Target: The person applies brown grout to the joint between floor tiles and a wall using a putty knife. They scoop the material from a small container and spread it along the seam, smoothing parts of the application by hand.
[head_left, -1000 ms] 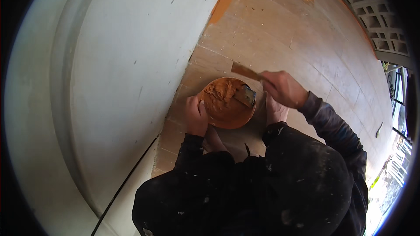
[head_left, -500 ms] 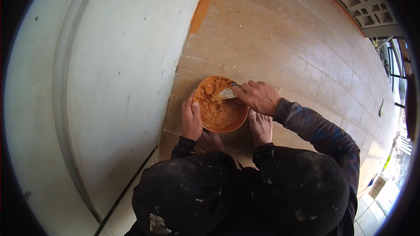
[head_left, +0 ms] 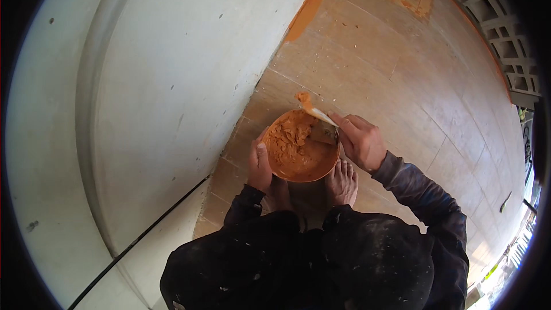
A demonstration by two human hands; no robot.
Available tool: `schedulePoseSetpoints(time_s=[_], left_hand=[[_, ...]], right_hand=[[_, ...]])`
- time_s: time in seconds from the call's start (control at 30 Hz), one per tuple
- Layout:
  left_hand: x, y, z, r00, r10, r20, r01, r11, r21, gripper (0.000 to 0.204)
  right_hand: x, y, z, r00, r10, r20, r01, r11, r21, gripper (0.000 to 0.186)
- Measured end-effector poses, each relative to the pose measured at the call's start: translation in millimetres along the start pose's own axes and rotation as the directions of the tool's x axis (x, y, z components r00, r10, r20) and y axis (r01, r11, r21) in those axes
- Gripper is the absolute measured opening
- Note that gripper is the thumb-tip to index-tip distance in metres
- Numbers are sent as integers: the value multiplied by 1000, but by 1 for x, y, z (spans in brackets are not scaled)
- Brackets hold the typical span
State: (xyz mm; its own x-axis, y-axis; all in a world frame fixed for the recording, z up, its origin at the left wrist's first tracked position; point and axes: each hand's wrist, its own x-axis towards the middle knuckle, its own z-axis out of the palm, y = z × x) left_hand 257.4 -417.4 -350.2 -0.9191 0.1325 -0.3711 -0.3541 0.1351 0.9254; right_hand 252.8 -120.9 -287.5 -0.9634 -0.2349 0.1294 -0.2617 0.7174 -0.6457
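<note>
My left hand [head_left: 260, 163] is closed on the left rim of a round orange bowl [head_left: 304, 179], its thumb over the edge. Thick, lumpy orange paste [head_left: 290, 140] fills the bowl's left side, thinning to a smear at the lower right. In my right hand [head_left: 361, 140] is a putty knife [head_left: 322, 116], gripped by its handle above the bowl's right rim. The blade is tilted on edge over the far rim, with a lump of orange paste at its tip. The handle is mostly hidden in my fingers.
A white wall [head_left: 172, 80] runs along the left, with an orange band [head_left: 315, 6] at its far foot. Wood-look floor tiles [head_left: 390, 97] carry small crumbs. My bare feet [head_left: 342, 183] stand just below the bowl. A pale perforated block screen [head_left: 499, 28] stands at far right.
The putty knife has come up out of the bowl and turned on edge, now carrying paste at its tip. My view has shifted, moving bowl and hands slightly right and lower.
</note>
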Motion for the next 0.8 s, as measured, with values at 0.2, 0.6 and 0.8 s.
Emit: schedulePoseSetpoints(time_s=[0.2, 0.6, 0.8], left_hand=[[-20, -9, -19, 988, -72, -140, 73, 997, -2, 55], [-30, -6, -33, 953, -170, -249, 199, 975, 95, 54], [-25, 10, -26, 961, -184, -204, 194, 980, 33, 53]], right_hand=[[43, 12, 25, 921, 386, -50, -283, 753, 595, 15], [125, 23, 78, 675, 713, 192, -209, -65, 976, 18], [146, 31, 90, 637, 745, 198, -178, -108, 978, 17]])
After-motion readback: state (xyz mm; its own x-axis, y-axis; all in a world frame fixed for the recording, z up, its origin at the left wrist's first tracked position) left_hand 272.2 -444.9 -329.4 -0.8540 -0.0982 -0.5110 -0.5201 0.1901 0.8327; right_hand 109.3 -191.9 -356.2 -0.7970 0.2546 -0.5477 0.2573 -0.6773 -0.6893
